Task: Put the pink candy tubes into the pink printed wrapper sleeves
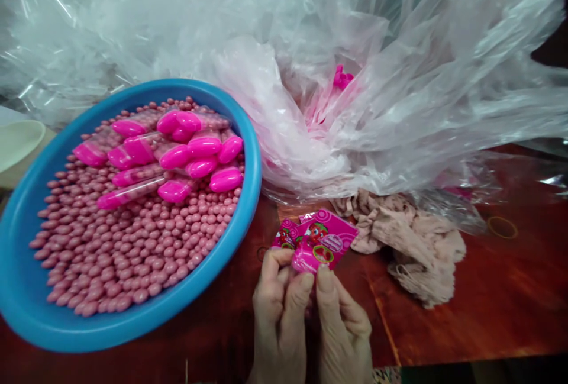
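Low in the middle, my left hand [280,307] and my right hand [341,322] are side by side, fingers closed in a pinch around a small glossy pink-topped container [304,258]. The fingers hide its lower part. Just behind it is a bright pink printed card [338,235] with a strawberry cartoon and a yellow-green ring on it. I cannot tell whether the card is held or lies on the table. Another similar card [284,234] shows at its left.
On the left, a blue basin [251,194] holds many pink candy balls [146,254] and several clear tubes with pink caps [204,146]. Clear plastic bags [399,112] fill the back, with pink pieces [341,78] inside. A crumpled beige cloth [412,242] and a rubber band [502,227] lie rightward on the red-brown table [497,307].
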`<state>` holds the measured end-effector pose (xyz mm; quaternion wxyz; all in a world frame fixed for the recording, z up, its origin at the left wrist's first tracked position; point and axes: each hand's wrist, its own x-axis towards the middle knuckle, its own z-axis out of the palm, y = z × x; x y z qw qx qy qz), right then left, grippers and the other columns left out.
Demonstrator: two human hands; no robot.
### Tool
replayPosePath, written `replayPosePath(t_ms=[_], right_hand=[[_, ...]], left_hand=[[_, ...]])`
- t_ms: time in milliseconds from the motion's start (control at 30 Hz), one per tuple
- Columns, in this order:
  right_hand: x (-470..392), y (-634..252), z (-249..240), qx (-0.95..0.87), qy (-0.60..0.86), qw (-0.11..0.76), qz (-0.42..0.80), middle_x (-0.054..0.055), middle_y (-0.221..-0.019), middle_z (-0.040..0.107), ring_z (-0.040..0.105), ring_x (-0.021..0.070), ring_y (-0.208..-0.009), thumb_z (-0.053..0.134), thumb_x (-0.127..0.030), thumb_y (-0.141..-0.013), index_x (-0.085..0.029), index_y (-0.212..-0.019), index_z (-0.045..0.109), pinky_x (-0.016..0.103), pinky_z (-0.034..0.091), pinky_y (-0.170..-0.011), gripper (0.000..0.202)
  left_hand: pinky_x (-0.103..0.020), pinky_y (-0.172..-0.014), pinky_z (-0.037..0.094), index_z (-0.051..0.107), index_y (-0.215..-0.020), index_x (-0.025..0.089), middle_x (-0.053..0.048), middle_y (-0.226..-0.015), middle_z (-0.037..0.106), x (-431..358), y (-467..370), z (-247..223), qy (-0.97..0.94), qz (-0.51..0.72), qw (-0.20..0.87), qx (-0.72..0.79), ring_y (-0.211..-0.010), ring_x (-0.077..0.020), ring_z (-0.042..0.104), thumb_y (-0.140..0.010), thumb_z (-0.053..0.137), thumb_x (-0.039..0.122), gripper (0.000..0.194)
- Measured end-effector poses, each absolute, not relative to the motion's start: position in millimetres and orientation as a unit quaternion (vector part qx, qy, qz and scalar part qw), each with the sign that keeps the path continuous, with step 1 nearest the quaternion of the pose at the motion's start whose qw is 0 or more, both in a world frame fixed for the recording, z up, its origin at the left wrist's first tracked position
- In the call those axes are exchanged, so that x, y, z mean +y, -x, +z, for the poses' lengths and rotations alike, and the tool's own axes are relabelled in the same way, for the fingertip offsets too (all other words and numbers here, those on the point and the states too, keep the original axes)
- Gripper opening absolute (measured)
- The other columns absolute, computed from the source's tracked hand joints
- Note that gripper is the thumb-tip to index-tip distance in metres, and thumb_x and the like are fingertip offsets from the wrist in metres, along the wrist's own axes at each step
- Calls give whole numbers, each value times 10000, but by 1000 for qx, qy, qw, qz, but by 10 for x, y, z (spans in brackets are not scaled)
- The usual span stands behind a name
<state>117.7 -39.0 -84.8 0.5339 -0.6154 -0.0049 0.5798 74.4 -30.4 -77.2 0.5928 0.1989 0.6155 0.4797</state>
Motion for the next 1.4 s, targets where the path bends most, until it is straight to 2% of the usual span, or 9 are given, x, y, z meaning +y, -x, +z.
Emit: replayPosePath(t_ms=[233,367,500,700,867,967,1100,1233,1400], right_hand=[[-222,-1442,-891,-63,501,504,701,-33,-515,588,475,83,-432,812,-394,-631,-193,-775,737,164,385,-376,259],[-91,-1561,-896,-67,502,511,694,-2,-528,647,599,133,-490,856,-344,-567,-183,-697,733,232,516,-495,240],[-49,-1617,-944,-62,525,539,656,12,-555,689,618,112,-497,875,-322,-537,-179,-616,733,217,553,-561,216],[-199,-1496,-930,-94,580,489,644,-22,-407,584,529,87,-338,841,-367,-583,-158,-559,698,145,428,-322,255],[-306,-1373,-901,-135,620,494,595,-11,-513,645,588,106,-470,824,-359,-599,-163,-677,716,158,489,-448,237],[-306,-1406,-903,-149,604,469,627,-55,-435,559,491,78,-357,779,-410,-661,-176,-742,687,156,427,-355,265],[-253,-1512,-914,-144,547,475,674,-62,-454,518,456,85,-345,711,-519,-708,-196,-742,610,172,381,-316,340],[-258,-1488,-886,-181,569,480,643,-67,-431,435,411,76,-363,665,-532,-749,-197,-559,495,168,343,-334,421],[-327,-1338,-855,-159,630,493,578,-56,-463,436,351,64,-406,619,-558,-776,-180,-600,590,149,275,-338,418]], left_hand=[[-160,-389,293,509,-776,187,95,-491,446,-184,-731,-785,-221,449,619,605,-399,-51,371,-799,614,333,181],[-158,-424,307,537,-716,172,85,-497,485,-188,-691,-798,-226,413,631,617,-422,-45,407,-642,742,198,220],[-179,-436,312,644,-791,152,28,-541,563,-259,-622,-827,-261,392,659,587,-461,-74,467,-726,675,265,134],[-220,-439,339,691,-925,188,35,-474,511,-429,-607,-865,-252,384,607,648,-440,-112,436,-759,671,360,240],[-199,-454,349,678,-840,173,26,-571,524,-416,-646,-888,-172,438,659,587,-492,-95,449,-717,712,393,254],[-163,-397,270,636,-768,151,54,-516,482,-326,-647,-878,-126,438,711,536,-405,-43,387,-740,695,391,248],[-156,-351,229,610,-766,142,21,-534,569,-266,-632,-857,-114,423,744,506,-354,-37,393,-769,660,390,253],[-155,-358,239,604,-772,142,30,-511,546,-311,-659,-831,-141,435,720,522,-358,-41,402,-781,649,368,230],[-139,-414,296,631,-799,139,53,-536,484,-367,-730,-802,-152,465,632,602,-441,-37,399,-756,691,352,225]])
